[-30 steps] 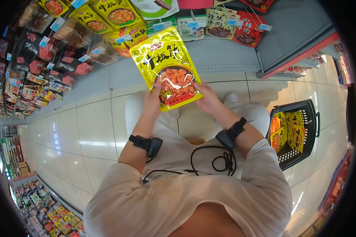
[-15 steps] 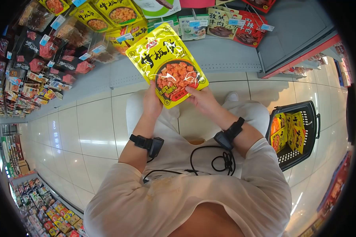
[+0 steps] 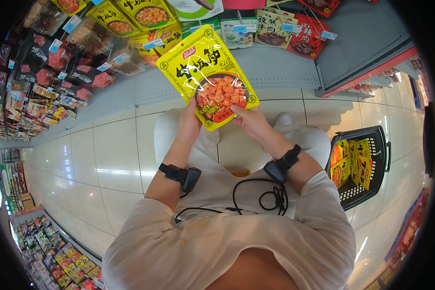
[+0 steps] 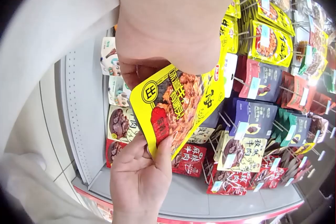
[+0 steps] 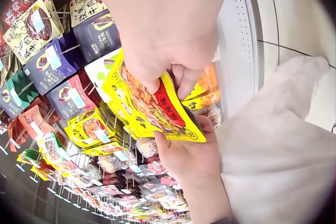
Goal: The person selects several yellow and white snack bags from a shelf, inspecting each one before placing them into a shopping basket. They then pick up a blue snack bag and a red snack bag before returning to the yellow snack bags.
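Both hands hold one yellow snack pouch (image 3: pixel 203 67) with a picture of red diced food in a bowl and black lettering. Its front faces up toward the head camera, tilted with its top to the upper left. The left hand (image 3: pixel 190 121) grips the lower left edge, thumb along the front. At the lower right, the right hand (image 3: pixel 252 123) pinches the pouch with its thumb on the red strip and fingers behind. In the right wrist view the right hand's fingers curl behind the pouch (image 5: pixel 152 103).
A black basket (image 3: pixel 384 145) with several yellow pouches (image 3: pixel 361 164) stands on the tiled floor at the right. Ahead, a grey shelf (image 3: pixel 285 72) has hanging snack packs (image 3: pixel 150 17) and price tags. A black cable (image 3: pixel 234 195) lies across the person's lap.
The pouch has tilted further to the left and risen slightly, and glare has left its front. The right thumb has moved from the pouch's edge onto its front.
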Motion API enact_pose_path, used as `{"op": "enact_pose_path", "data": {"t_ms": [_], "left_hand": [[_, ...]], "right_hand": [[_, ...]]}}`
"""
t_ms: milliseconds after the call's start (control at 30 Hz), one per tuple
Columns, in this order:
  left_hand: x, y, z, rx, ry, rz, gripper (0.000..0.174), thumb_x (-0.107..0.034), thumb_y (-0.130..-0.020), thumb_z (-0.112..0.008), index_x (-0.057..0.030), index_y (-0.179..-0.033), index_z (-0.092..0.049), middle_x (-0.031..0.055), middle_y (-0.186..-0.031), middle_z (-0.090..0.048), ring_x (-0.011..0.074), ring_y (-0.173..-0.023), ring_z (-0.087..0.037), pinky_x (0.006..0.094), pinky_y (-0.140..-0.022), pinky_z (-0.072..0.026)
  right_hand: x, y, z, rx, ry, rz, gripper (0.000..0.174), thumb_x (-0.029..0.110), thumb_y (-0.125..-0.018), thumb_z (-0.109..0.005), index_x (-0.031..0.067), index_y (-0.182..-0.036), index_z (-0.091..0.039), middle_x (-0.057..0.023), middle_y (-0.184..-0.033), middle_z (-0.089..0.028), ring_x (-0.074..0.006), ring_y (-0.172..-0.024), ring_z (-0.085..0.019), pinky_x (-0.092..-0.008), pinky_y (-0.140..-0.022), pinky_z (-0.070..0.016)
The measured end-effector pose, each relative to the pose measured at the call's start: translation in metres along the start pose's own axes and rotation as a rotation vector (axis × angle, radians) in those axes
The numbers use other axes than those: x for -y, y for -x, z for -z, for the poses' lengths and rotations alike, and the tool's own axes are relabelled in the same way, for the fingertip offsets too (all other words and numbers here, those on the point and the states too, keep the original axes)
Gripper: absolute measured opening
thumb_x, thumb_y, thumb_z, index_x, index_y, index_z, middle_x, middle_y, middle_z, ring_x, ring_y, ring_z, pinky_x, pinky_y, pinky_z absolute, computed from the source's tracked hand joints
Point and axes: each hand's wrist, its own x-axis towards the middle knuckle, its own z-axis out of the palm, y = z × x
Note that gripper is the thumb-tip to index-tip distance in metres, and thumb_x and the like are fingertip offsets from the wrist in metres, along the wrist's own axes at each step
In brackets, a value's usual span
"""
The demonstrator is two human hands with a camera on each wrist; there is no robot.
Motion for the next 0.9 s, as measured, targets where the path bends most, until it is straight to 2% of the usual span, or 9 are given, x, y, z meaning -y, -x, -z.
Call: {"op": "enact_pose_path", "data": {"t_ms": [167,267,333,433,467,533,733,833,900], "left_hand": [[0.0,-0.001,0.001,-0.045,-0.272,0.041,0.055,-0.036,-0.095,-0.043,-0.0083,-0.139,-0.024,0.0123,-0.132,-0.045,0.0234,-0.117,-0.048,0.0379,-0.093,-0.0428],[0.002,0.0,-0.001,-0.093,-0.542,0.044,0.067,-0.034,-0.092,-0.049,-0.0122,-0.143,-0.012,0.015,-0.133,-0.043,0.0261,-0.116,-0.049,0.0389,-0.089,-0.045],[0.004,0.001,-0.003,-0.085,-0.624,0.037,0.072,-0.032,-0.091,-0.052,-0.0138,-0.145,-0.007,0.0162,-0.133,-0.042,0.0273,-0.115,-0.049,0.0392,-0.088,-0.0458],[0.004,0.008,-0.007,0.057,-0.627,0.056,0.076,-0.029,-0.09,-0.054,-0.014,-0.145,-0.004,0.0163,-0.135,-0.04,0.0277,-0.118,-0.047,0.0386,-0.09,-0.0446],[0.007,0.008,-0.006,0.123,-0.492,0.043,0.075,-0.032,-0.09,-0.055,-0.0142,-0.145,-0.007,0.0163,-0.136,-0.038,0.0256,-0.118,-0.047,0.0379,-0.089,-0.0452],[0.009,0.008,0.001,0.185,-0.356,0.028,0.074,-0.034,-0.089,-0.055,-0.0144,-0.144,-0.011,0.0163,-0.138,-0.037,0.0236,-0.117,-0.046,0.0371,-0.087,-0.0457],[0.002,0.015,0.009,0.356,-0.009,0.089,0.069,-0.055,-0.087,-0.046,-0.0091,-0.137,-0.031,0.0121,-0.137,-0.039,0.0265,-0.125,-0.041,0.0457,-0.098,-0.0396],[0.0,0.018,0.014,0.289,0.186,0.218,0.067,-0.05,-0.088,-0.046,-0.0068,-0.137,-0.03,0.0139,-0.135,-0.041,0.0279,-0.121,-0.044,0.0455,-0.098,-0.0404],[-0.007,0.021,0.011,0.314,0.226,0.219,0.05,-0.029,-0.09,-0.051,-0.0033,-0.131,-0.038,0.0148,-0.126,-0.05,0.0265,-0.109,-0.055,0.0426,-0.09,-0.0479]], "right_hand": [[0.002,-0.002,-0.001,-0.055,-0.051,0.053,0.035,0.01,-0.086,-0.06,0.0082,-0.119,-0.048,-0.0049,-0.111,-0.06,-0.0152,-0.094,-0.062,-0.0304,-0.072,-0.0532],[0.0,-0.003,0.008,-0.234,0.208,0.127,0.029,0.011,-0.086,-0.06,0.0055,-0.114,-0.053,-0.0042,-0.11,-0.061,-0.0135,-0.09,-0.062,-0.0294,-0.071,-0.0518],[0.0,-0.002,0.016,-0.29,0.762,0.217,0.027,0.015,-0.086,-0.06,0.0015,-0.11,-0.058,-0.0083,-0.104,-0.065,-0.0162,-0.082,-0.064,-0.0269,-0.07,-0.0509],[0.008,0.013,-0.007,-0.264,0.93,0.431,0.034,0.013,-0.08,-0.064,0.0009,-0.112,-0.058,-0.0115,-0.106,-0.063,-0.0219,-0.084,-0.063,-0.0268,-0.071,-0.0506],[0.004,0.013,-0.006,-0.262,0.931,0.431,0.034,0.013,-0.08,-0.064,0.0009,-0.112,-0.058,-0.0115,-0.106,-0.063,-0.0219,-0.084,-0.063,-0.0268,-0.071,-0.0506],[-0.008,0.011,-0.003,0.001,1.384,0.903,0.044,0.013,-0.072,-0.067,0.0036,-0.114,-0.058,-0.0111,-0.114,-0.059,-0.0263,-0.099,-0.059,-0.034,-0.081,-0.0487],[0.008,0.021,-0.019,0.191,1.714,0.963,0.055,0.021,-0.066,-0.07,0.0087,-0.118,-0.055,-0.0058,-0.129,-0.05,-0.0268,-0.123,-0.043,-0.0455,-0.1,-0.0343],[0.002,0.023,-0.025,0.31,1.68,0.933,0.06,0.026,-0.067,-0.071,0.0098,-0.122,-0.052,-0.0053,-0.131,-0.048,-0.0262,-0.124,-0.041,-0.0456,-0.103,-0.0317],[0.008,0.027,-0.031,0.343,1.686,0.91,0.062,0.028,-0.068,-0.072,0.0103,-0.123,-0.051,-0.0048,-0.132,-0.046,-0.0256,-0.126,-0.039,-0.0458,-0.104,-0.0303]]}}
